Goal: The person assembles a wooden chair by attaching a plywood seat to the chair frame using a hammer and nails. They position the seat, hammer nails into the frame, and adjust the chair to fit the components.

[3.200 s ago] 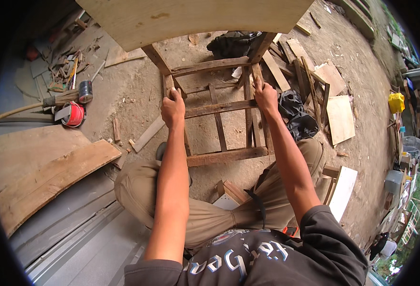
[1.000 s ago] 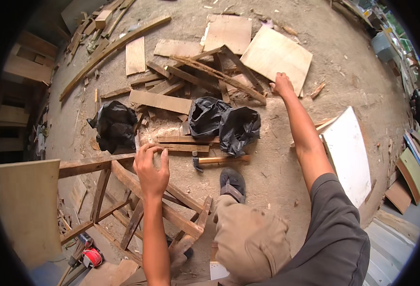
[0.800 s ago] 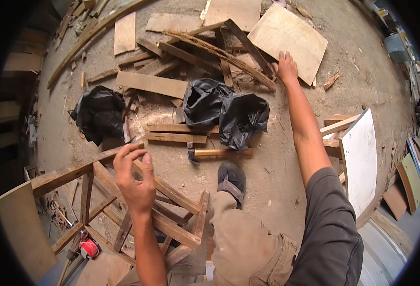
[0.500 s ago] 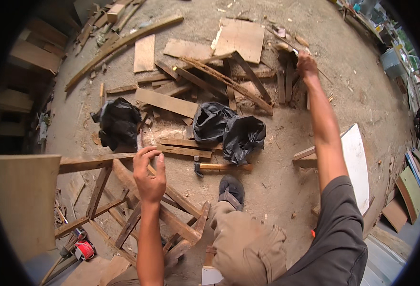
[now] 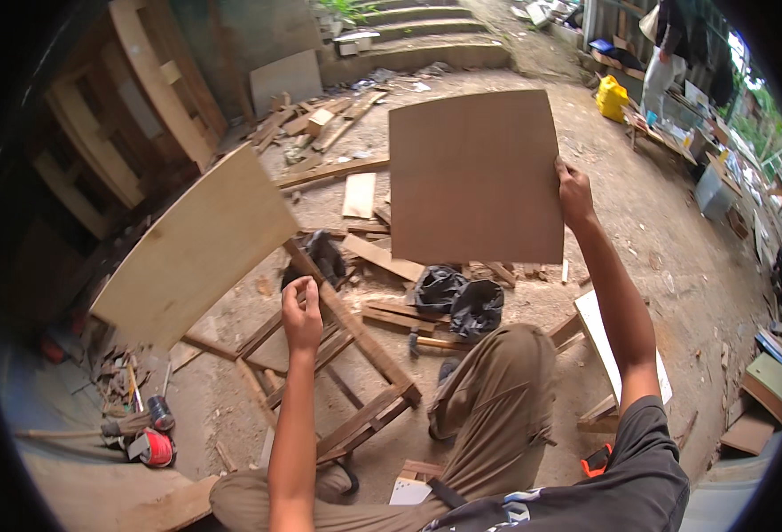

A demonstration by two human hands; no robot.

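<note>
My right hand (image 5: 574,193) grips a square brown plywood panel (image 5: 477,182) by its right edge, holding it up off the ground. My left hand (image 5: 302,317) is closed, its fingers curled; whatever is in them, if anything, cannot be made out. It is in front of a wooden frame (image 5: 369,341) of nailed-looking bars, which leans at an angle near my legs. A pale plywood sheet (image 5: 200,244) stands at the upper end of this frame. On the ground beyond my knee lies a hammer (image 5: 440,343) with a wooden handle.
Two black plastic bags (image 5: 477,306) sit among scrap planks ahead, with another black bag (image 5: 320,257) behind the frame. A white board (image 5: 597,332) lies at right. A red-and-white roll (image 5: 154,448) is at lower left. Steps (image 5: 431,31) rise at the back; a person (image 5: 666,62) stands far right.
My right hand has come back from the far right, and the panel is now raised facing me. My left fingers have curled from open. The frame has tilted; the view looks farther ahead.
</note>
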